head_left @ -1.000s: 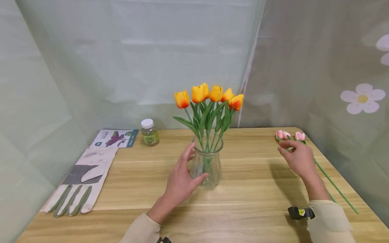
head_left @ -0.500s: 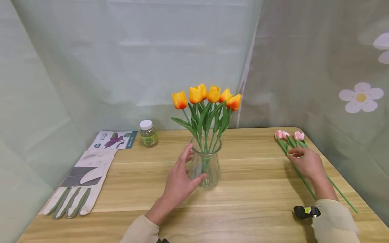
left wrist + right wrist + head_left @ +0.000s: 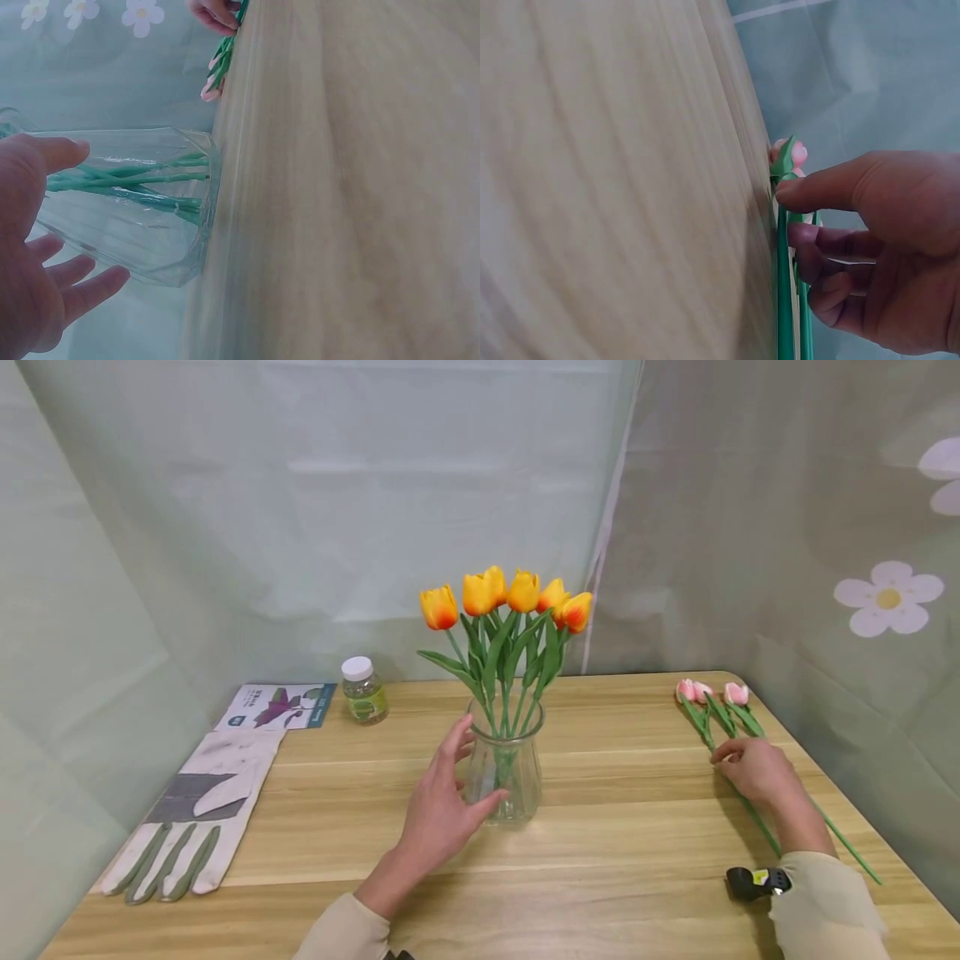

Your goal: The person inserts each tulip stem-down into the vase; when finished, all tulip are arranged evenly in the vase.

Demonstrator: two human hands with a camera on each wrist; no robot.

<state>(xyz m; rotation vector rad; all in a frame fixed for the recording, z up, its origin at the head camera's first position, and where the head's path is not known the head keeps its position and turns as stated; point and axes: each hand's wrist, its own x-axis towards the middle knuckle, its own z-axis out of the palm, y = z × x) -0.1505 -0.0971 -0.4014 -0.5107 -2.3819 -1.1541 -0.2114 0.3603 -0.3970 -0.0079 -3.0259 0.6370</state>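
Observation:
Several yellow-orange tulips (image 3: pixel 480 593) stand in a ribbed clear glass vase (image 3: pixel 517 777) in the head view. My left hand (image 3: pixel 438 810) is spread beside the vase, thumb in front and fingers along its left side. In the left wrist view its fingers look relaxed, not gripping the glass (image 3: pixel 150 247). At the right side of the table, my right hand (image 3: pixel 765 777) pinches the green stem of a pink tulip (image 3: pixel 685 691) between thumb and fingers. That stem (image 3: pixel 783 277) appears low over the wood in the right wrist view. Two other pink tulips (image 3: pixel 737 694) lie beside it.
A white-capped jar (image 3: pixel 365 693) stands at the back left, next to a printed card (image 3: pixel 281 705). Grey-and-white gardening gloves (image 3: pixel 206 802) lie along the left edge of the wooden table (image 3: pixel 600 877). Fabric walls (image 3: pixel 450 485) enclose the back and sides.
My right hand has come down from over the pink tulips' heads, slightly right and nearer me, onto a stem. The left hand stays at the vase. The head view has shifted slightly.

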